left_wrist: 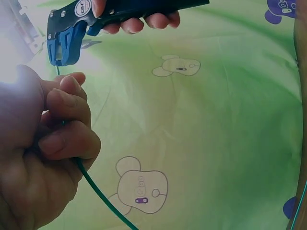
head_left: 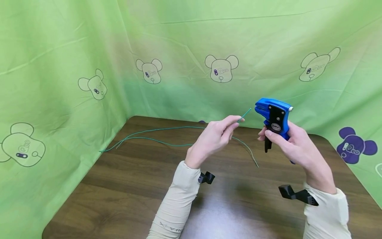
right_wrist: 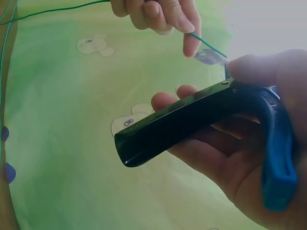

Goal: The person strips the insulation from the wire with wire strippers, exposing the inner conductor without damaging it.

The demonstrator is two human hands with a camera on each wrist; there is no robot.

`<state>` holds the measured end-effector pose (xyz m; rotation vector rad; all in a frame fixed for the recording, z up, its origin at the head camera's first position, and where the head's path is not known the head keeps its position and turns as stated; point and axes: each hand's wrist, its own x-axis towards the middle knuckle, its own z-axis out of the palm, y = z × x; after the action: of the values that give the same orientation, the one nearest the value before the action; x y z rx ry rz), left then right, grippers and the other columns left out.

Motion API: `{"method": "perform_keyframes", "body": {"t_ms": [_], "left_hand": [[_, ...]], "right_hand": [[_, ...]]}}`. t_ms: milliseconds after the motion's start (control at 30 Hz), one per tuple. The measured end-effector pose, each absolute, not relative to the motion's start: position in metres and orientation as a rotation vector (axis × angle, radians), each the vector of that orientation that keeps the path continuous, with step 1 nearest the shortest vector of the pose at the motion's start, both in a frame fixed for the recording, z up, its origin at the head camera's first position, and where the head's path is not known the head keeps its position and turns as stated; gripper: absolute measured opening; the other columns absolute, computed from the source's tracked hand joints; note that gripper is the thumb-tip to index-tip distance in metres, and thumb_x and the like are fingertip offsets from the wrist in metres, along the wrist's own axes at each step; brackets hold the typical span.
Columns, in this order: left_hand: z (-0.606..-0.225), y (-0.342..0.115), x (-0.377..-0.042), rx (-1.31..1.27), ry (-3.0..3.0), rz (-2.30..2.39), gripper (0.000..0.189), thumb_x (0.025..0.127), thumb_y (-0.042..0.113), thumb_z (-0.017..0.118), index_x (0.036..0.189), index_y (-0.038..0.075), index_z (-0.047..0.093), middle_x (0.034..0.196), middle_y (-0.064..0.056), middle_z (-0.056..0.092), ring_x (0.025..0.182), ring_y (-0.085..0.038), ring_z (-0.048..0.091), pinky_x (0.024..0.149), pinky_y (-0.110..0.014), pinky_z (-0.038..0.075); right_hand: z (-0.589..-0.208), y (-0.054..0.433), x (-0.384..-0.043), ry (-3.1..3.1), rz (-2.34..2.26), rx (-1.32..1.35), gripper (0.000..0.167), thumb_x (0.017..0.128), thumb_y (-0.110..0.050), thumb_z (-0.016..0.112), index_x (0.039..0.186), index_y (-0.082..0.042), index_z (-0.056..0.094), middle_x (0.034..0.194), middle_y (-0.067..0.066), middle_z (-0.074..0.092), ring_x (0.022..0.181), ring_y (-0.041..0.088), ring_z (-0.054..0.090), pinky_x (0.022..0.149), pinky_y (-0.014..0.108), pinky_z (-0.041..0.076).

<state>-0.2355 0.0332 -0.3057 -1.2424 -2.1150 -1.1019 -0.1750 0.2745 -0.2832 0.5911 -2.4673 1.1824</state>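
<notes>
My left hand (head_left: pixel 212 141) pinches a thin green wire (head_left: pixel 245 114) between thumb and fingertips, and a short length sticks out past them. In my right hand (head_left: pixel 296 146) is a blue and black wire stripper (head_left: pixel 277 114), held upright by its handles. The tool's blue jaws face the wire's tip, close beside it in the head view. In the left wrist view the wire (left_wrist: pixel 103 197) runs down out of the palm, and its tip overlaps the jaws of the stripper (left_wrist: pixel 67 45). The right wrist view shows the tool's black handle (right_wrist: pixel 177 124) across the fingers.
Behind the left hand, the rest of the wire loops over the brown wooden table (head_left: pixel 125 179), reaching its left edge. Green cloth (head_left: pixel 185 39) printed with bear heads stands along the back and sides. Each wrist wears a black camera mount (head_left: pixel 298 195).
</notes>
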Motion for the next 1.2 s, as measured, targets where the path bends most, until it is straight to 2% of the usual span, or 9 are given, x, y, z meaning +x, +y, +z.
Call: {"method": "perform_keyframes", "body": {"t_ms": [167,300,467,633,833,1200], "left_hand": [[-0.302,0.03,-0.234,-1.273,-2.069,-1.087,0.027,0.103,0.013,0.049,0.125,0.007,0.063,0.067,0.002,0.056,0.06,-0.002,0.049,0.061,-0.011,0.039],[-0.299,0.028,-0.231,-1.255,-2.05,-1.072,0.029,0.103,0.01,0.048,0.128,0.007,0.062,0.068,0.001,0.058,0.061,-0.003,0.049,0.062,-0.011,0.038],[-0.296,0.026,-0.228,-1.229,-2.011,-1.072,0.029,0.103,0.008,0.046,0.13,0.005,0.057,0.069,-0.001,0.059,0.062,-0.005,0.052,0.063,-0.011,0.039],[-0.296,0.025,-0.227,-1.222,-2.012,-1.04,0.027,0.103,0.006,0.045,0.129,0.006,0.054,0.071,-0.002,0.06,0.062,-0.007,0.052,0.064,-0.011,0.039],[-0.294,0.021,-0.222,-1.207,-2.03,-0.965,0.034,0.1,-0.002,0.044,0.128,0.008,0.06,0.073,0.001,0.058,0.067,-0.006,0.051,0.068,-0.011,0.039],[-0.292,0.017,-0.22,-1.147,-2.012,-0.915,0.04,0.094,-0.008,0.048,0.123,0.012,0.066,0.072,0.001,0.056,0.064,-0.006,0.049,0.064,-0.011,0.037]], "right_hand": [[-0.282,0.27,-0.174,-2.519,1.151,0.576,0.014,0.1,-0.015,0.055,0.106,-0.011,0.066,0.087,-0.005,0.075,0.083,0.002,0.07,0.08,0.01,0.042],[-0.28,0.268,-0.172,-2.534,1.162,0.606,0.018,0.102,-0.017,0.051,0.101,-0.01,0.068,0.085,0.0,0.075,0.083,0.005,0.071,0.081,0.01,0.045],[-0.279,0.269,-0.171,-2.48,1.284,0.731,0.017,0.103,-0.009,0.047,0.103,-0.002,0.063,0.087,0.005,0.073,0.08,0.013,0.073,0.081,0.015,0.052],[-0.279,0.271,-0.171,-2.398,1.451,0.846,0.016,0.101,-0.001,0.046,0.106,0.002,0.06,0.089,0.007,0.072,0.079,0.016,0.073,0.081,0.018,0.055],[-0.28,0.273,-0.171,-2.412,1.471,0.854,0.016,0.101,-0.001,0.045,0.107,0.001,0.06,0.09,0.006,0.072,0.078,0.016,0.073,0.081,0.019,0.055],[-0.28,0.272,-0.171,-2.356,1.558,0.984,0.017,0.099,0.007,0.044,0.107,0.005,0.059,0.088,0.008,0.072,0.078,0.017,0.072,0.081,0.02,0.055]]}}
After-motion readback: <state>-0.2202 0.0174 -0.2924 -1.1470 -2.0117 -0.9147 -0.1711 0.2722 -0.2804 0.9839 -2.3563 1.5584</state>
